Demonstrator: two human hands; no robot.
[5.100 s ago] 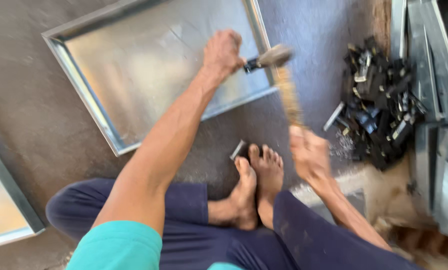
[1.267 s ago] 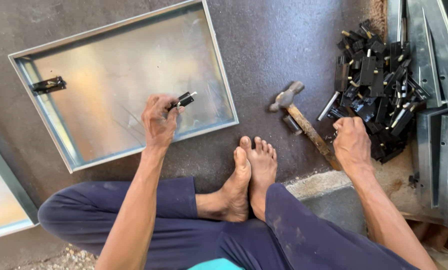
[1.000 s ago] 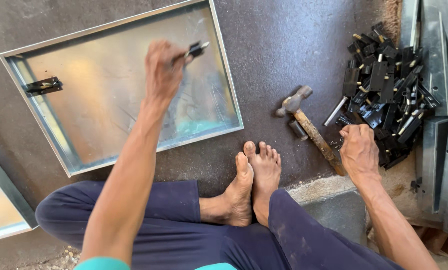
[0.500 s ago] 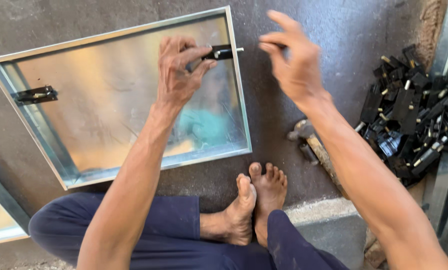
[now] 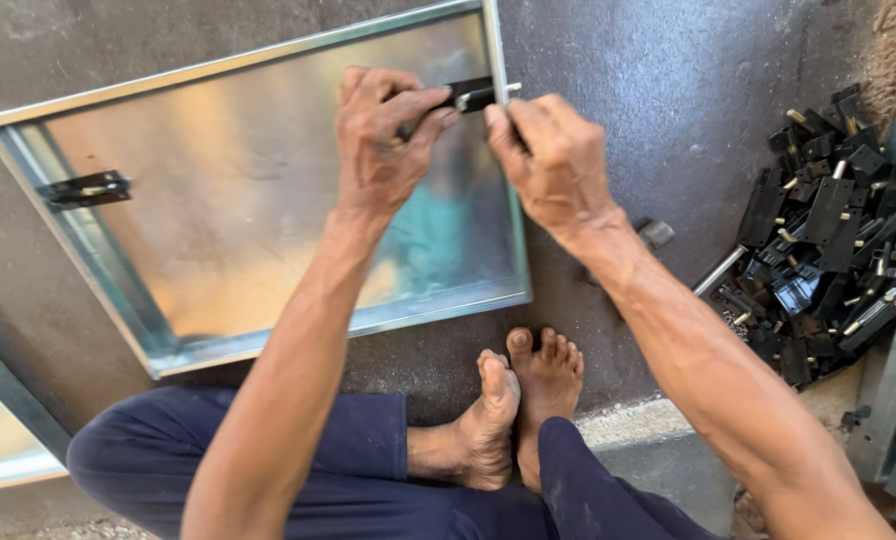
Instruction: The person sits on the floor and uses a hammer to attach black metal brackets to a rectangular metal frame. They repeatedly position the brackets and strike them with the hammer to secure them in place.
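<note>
Left hand (image 5: 383, 150) is curled over a small black latch (image 5: 471, 95), thumb and forefinger pinching it down against the right rim of the tray (image 5: 258, 230). Right hand (image 5: 548, 160) comes in from the other side, fingertips pressed together on the latch's outer end, right where a short bright pin pokes past the rim. Both hands meet on that one spot, so the latch looks steadied from two sides, probably to keep it square on the thin metal edge. The tray, a shallow shiny sheet-metal panel with raised rims, lies flat on the dark floor (image 5: 668, 60), tilted a little across the view. On its left rim sits a second latch (image 5: 85, 189), black too, already lying along the edge. The person sits cross-legged just below the tray, bare feet (image 5: 518, 400) tucked together near its lower corner. Beside the right forearm, a hammer (image 5: 688, 260) lies on the floor, mostly hidden by the arm. Farther right, a pile of latches (image 5: 833, 240), black with brass-coloured pins, lies within reach.
</note>
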